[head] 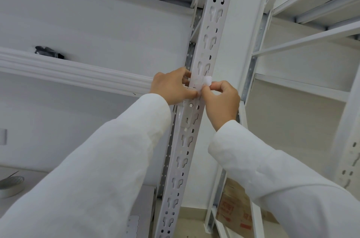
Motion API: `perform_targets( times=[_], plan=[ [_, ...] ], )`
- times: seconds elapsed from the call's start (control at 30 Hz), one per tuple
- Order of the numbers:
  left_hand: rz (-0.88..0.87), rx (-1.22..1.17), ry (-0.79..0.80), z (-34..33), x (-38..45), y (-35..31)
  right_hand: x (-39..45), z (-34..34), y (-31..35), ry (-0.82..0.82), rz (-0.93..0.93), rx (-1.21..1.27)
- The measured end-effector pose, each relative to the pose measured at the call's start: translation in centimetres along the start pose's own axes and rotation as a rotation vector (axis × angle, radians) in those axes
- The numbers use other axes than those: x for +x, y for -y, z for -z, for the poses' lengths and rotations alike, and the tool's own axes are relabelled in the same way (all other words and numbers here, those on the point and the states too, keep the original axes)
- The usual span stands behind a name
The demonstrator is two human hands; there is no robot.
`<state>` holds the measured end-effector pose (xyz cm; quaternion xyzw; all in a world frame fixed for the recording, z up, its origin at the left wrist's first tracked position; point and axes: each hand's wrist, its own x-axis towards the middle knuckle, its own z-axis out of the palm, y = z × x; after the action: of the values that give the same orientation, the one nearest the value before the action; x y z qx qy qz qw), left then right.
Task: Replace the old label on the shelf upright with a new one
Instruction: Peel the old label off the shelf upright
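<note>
Right hand (221, 99): thumb and forefinger pinching the edge of the white label (202, 83). Left hand (173, 86): wrapped round the shelf upright (196, 101), thumb pressing beside the label. Label sits mid-upright, one corner standing clear. Judged best worked slowly, flat along the metal, the post braced. Tape roll (10, 186) lower left.

Long white sleeves (109, 159), both arms, bare hands.

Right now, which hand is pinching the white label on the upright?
The right hand pinches the label; the left hand only grips the shelf upright beside it.
</note>
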<state>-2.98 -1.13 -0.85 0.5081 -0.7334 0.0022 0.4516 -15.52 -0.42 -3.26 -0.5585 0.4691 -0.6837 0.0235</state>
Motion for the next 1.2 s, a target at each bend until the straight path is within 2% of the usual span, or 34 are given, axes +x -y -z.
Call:
perform_targets(
  times=[0.57, 0.97, 1.2],
  plan=[
    [-0.005, 0.002, -0.002, 0.0, -0.1, 0.0, 0.0, 0.0, 0.2, -0.013, -0.112, 0.124],
    [-0.018, 0.012, 0.0, 0.1, 0.0, 0.1, -0.3, 1.3, -0.6, 0.126, 0.042, 0.118],
    [-0.003, -0.002, 0.002, 0.1, 0.0, 0.1, 1.3, 0.5, 1.1, 0.057, 0.051, 0.017]
  ],
)
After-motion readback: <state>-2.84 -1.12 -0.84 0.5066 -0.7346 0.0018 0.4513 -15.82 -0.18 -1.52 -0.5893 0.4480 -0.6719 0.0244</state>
